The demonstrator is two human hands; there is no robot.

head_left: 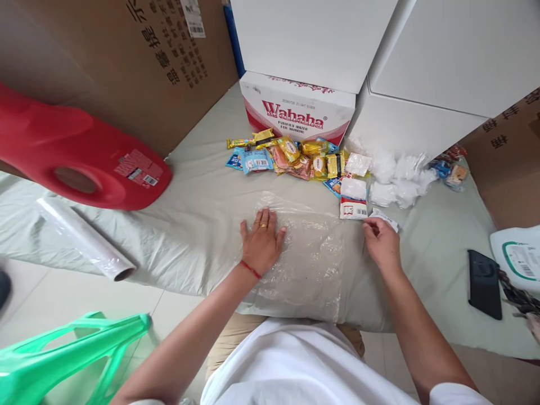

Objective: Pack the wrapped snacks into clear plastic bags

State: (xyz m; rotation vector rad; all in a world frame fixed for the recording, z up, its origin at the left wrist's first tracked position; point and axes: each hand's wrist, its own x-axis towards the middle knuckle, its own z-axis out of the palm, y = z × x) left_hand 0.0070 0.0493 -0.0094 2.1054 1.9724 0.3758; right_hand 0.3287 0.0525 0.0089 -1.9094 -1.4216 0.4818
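Observation:
A sheet of clear plastic film (310,264) lies spread on the cloth-covered surface, its front edge near my body. My left hand (262,239) presses flat on the film's left part, fingers spread. To the right of the film, my right hand (382,242) is closed in a pinch at the lower right corner of a red and white snack packet (353,208). A white packet (385,218) lies just behind that hand, partly covered by it. Several wrapped snacks (289,149) in yellow, blue and brown lie in a row farther back, with crumpled clear film bundles (394,177) to their right.
A Wahaba-style water carton (297,115) and white boxes (426,50) stand behind the snacks. On the left are a red jug (105,163), a film roll (86,239), a large cardboard box (118,67) and a green stool (71,349). A black phone (484,284) lies far right.

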